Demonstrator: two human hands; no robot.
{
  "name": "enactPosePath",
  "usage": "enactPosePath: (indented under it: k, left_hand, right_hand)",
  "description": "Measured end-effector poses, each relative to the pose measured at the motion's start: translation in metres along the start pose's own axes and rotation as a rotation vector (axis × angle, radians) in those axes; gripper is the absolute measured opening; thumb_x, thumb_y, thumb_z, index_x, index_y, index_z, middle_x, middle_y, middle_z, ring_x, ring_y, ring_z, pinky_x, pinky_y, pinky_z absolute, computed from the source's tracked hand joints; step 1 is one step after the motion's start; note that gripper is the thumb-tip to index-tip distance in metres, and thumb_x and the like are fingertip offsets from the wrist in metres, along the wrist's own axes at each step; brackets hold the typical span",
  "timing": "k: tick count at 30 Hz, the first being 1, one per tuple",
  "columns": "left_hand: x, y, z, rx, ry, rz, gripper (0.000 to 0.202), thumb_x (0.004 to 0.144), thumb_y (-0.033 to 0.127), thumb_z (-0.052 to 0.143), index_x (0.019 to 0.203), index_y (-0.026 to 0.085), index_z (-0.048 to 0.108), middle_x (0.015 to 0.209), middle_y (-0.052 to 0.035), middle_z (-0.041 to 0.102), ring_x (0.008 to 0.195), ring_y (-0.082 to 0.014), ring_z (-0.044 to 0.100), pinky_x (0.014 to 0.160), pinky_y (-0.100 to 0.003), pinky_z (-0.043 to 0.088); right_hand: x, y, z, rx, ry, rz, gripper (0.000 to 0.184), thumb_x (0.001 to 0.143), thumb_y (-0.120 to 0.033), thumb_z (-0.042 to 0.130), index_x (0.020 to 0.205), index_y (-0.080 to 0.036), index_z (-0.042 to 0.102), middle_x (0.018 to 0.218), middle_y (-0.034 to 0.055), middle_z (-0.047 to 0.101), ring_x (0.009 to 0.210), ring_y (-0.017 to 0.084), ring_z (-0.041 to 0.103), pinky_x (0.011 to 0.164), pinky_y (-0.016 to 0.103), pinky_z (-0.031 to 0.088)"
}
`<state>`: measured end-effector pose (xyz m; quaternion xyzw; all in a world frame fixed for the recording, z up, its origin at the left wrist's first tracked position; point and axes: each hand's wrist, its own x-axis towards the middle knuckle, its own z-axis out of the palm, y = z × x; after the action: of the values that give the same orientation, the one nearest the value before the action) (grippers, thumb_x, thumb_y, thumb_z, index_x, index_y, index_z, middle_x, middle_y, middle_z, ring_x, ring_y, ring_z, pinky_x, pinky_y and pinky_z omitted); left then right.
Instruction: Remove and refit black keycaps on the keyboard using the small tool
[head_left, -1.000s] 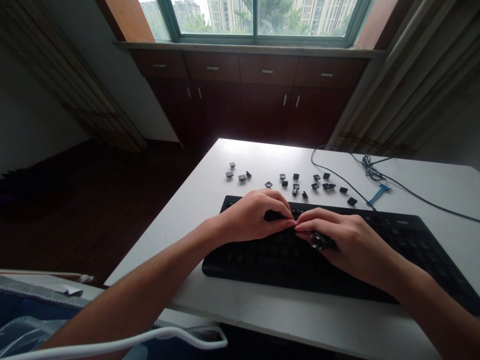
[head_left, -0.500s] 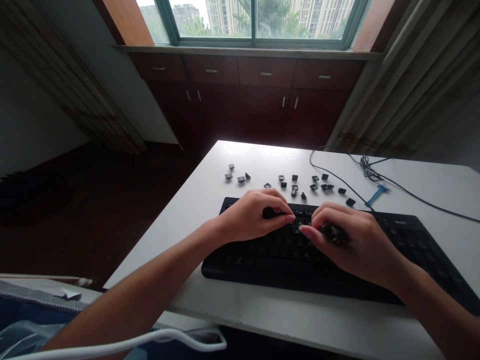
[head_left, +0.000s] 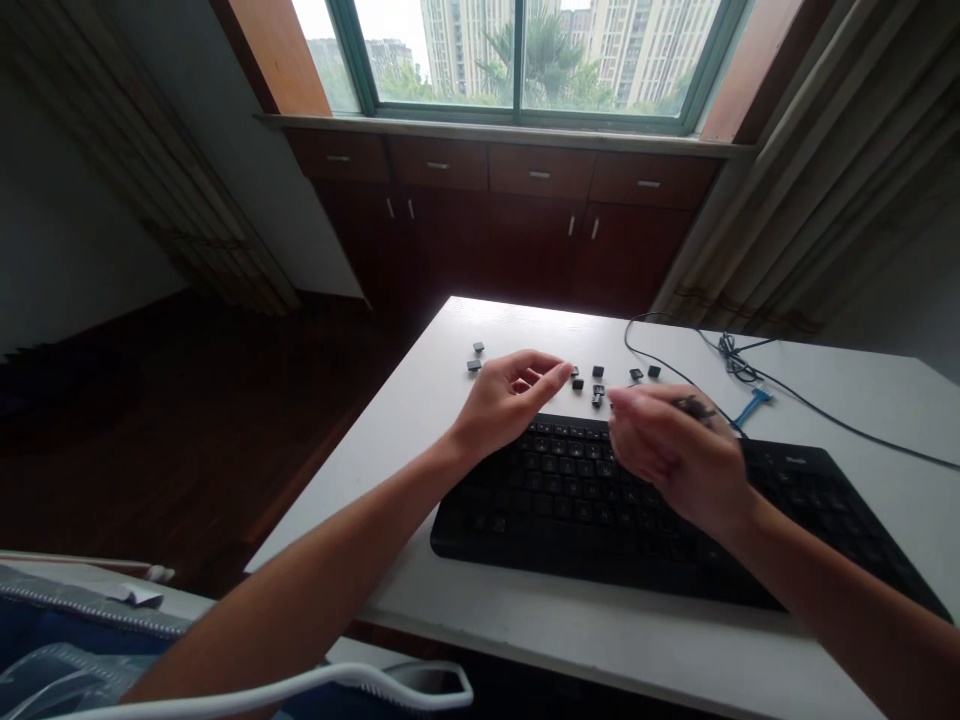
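A black keyboard (head_left: 570, 500) lies at an angle on the white table. My left hand (head_left: 514, 395) is above its far edge, thumb and forefinger pinched together; anything between them is too small to make out. One loose black keycap (head_left: 575, 371) lies right by those fingertips, with another keycap (head_left: 598, 371) just beyond. Over the keyboard's upper middle, my right hand (head_left: 679, 450) is raised, smeared by motion, with fingers curled. From it pokes a small dark object (head_left: 697, 408), its kind unclear. The right hand hides part of the keys and some loose keycaps.
More keycaps (head_left: 474, 366) lie scattered behind the keyboard. A blue plastic tool (head_left: 752, 405) and a bundled black cable (head_left: 739, 358) rest at the right. The white table's (head_left: 330, 480) left edge drops to a dark floor. A white curved bar (head_left: 360, 675) crosses the lower left.
Both hands have lifted off the keys toward the far side of the keyboard, uncovering its middle keys. The dark object stays in my right hand. The camera view has tilted up slightly.
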<state>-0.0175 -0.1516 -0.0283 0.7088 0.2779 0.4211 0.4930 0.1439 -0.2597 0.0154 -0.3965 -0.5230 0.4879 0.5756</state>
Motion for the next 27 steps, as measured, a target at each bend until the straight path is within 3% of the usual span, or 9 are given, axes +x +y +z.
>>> enactPosePath:
  k: [4, 7, 10, 13, 15, 18, 20, 22, 27]
  left_hand:
    - [0.009, 0.001, -0.013, -0.119, 0.263, 0.073, 0.027, 0.089, 0.043, 0.070, 0.101, 0.019, 0.072, 0.087, -0.0029, 0.068, 0.075, -0.0108, 0.061, 0.063, -0.020, 0.049]
    - [0.015, 0.000, -0.019, -0.226, 0.383, 0.062, 0.025, 0.089, 0.041, 0.069, 0.102, 0.020, 0.069, 0.081, 0.0000, 0.062, 0.071, -0.0091, 0.057, 0.061, -0.019, 0.046]
    - [0.016, 0.000, -0.020, -0.269, 0.376, 0.036, 0.024, 0.088, 0.039, 0.070, 0.102, 0.020, 0.067, 0.079, 0.0013, 0.060, 0.068, -0.0086, 0.055, 0.060, -0.019, 0.046]
    - [0.014, 0.002, -0.018, -0.240, 0.310, 0.033, 0.024, 0.088, 0.038, 0.070, 0.104, 0.020, 0.067, 0.082, 0.0003, 0.061, 0.071, -0.0089, 0.056, 0.061, -0.019, 0.046]
    - [0.012, 0.002, -0.016, -0.221, 0.277, 0.026, 0.024, 0.088, 0.037, 0.069, 0.105, 0.020, 0.067, 0.083, 0.0001, 0.061, 0.072, -0.0090, 0.056, 0.062, -0.019, 0.045]
    - [0.011, 0.000, -0.013, -0.213, 0.256, 0.014, 0.026, 0.089, 0.038, 0.069, 0.107, 0.019, 0.066, 0.083, 0.0005, 0.060, 0.074, -0.0091, 0.057, 0.064, -0.019, 0.046]
    - [0.010, -0.003, -0.011, -0.208, 0.248, 0.009, 0.028, 0.089, 0.039, 0.069, 0.108, 0.019, 0.066, 0.083, 0.0005, 0.060, 0.075, -0.0092, 0.057, 0.066, -0.019, 0.046]
    - [0.011, -0.005, -0.010, -0.192, 0.234, -0.002, 0.029, 0.089, 0.039, 0.070, 0.109, 0.018, 0.066, 0.082, 0.0003, 0.061, 0.074, -0.0096, 0.057, 0.065, -0.020, 0.046]
    - [0.010, -0.008, -0.008, -0.138, 0.195, -0.014, 0.028, 0.088, 0.038, 0.070, 0.108, 0.018, 0.066, 0.083, -0.0005, 0.062, 0.075, -0.0109, 0.057, 0.066, -0.021, 0.046]
  right_hand:
    - [0.002, 0.006, 0.004, 0.137, 0.176, -0.232, 0.055, 0.092, -0.030, 0.061, 0.044, -0.021, 0.036, 0.041, -0.0058, 0.027, 0.035, 0.008, 0.024, 0.037, 0.028, 0.020]
    - [0.002, 0.018, 0.003, -0.005, 0.061, -0.076, 0.053, 0.091, -0.037, 0.065, 0.045, -0.021, 0.042, 0.041, -0.0052, 0.030, 0.036, 0.008, 0.024, 0.038, 0.028, 0.014]
    - [0.002, 0.012, 0.001, 0.028, 0.043, -0.076, 0.051, 0.094, -0.034, 0.060, 0.047, -0.021, 0.043, 0.043, -0.0051, 0.029, 0.038, 0.009, 0.026, 0.040, 0.028, 0.019]
    - [0.003, -0.007, -0.003, 0.055, 0.079, -0.167, 0.057, 0.094, -0.031, 0.058, 0.045, -0.021, 0.029, 0.042, -0.0047, 0.024, 0.037, 0.009, 0.024, 0.039, 0.029, 0.020]
    - [0.006, -0.013, -0.007, -0.115, 0.110, -0.187, 0.057, 0.095, -0.035, 0.059, 0.046, -0.021, 0.033, 0.043, -0.0044, 0.028, 0.038, 0.009, 0.027, 0.040, 0.029, 0.022]
    - [0.020, -0.002, -0.020, -0.671, 0.169, -0.181, 0.041, 0.093, -0.043, 0.064, 0.059, -0.020, 0.056, 0.051, -0.0027, 0.047, 0.046, 0.011, 0.040, 0.047, 0.028, 0.032]
    - [0.034, 0.011, -0.030, -1.081, 0.122, -0.170, 0.025, 0.091, -0.044, 0.066, 0.086, -0.021, 0.072, 0.072, 0.0012, 0.066, 0.061, 0.015, 0.057, 0.059, 0.029, 0.043]
    - [0.048, 0.023, -0.039, -1.398, -0.007, -0.112, 0.028, 0.094, -0.043, 0.061, 0.108, -0.023, 0.075, 0.098, 0.0056, 0.072, 0.078, 0.019, 0.064, 0.068, 0.031, 0.046]
    - [0.065, 0.040, -0.048, -1.535, -0.084, -0.014, 0.025, 0.090, -0.041, 0.066, 0.097, -0.020, 0.078, 0.098, 0.0100, 0.071, 0.078, 0.022, 0.065, 0.065, 0.032, 0.044]
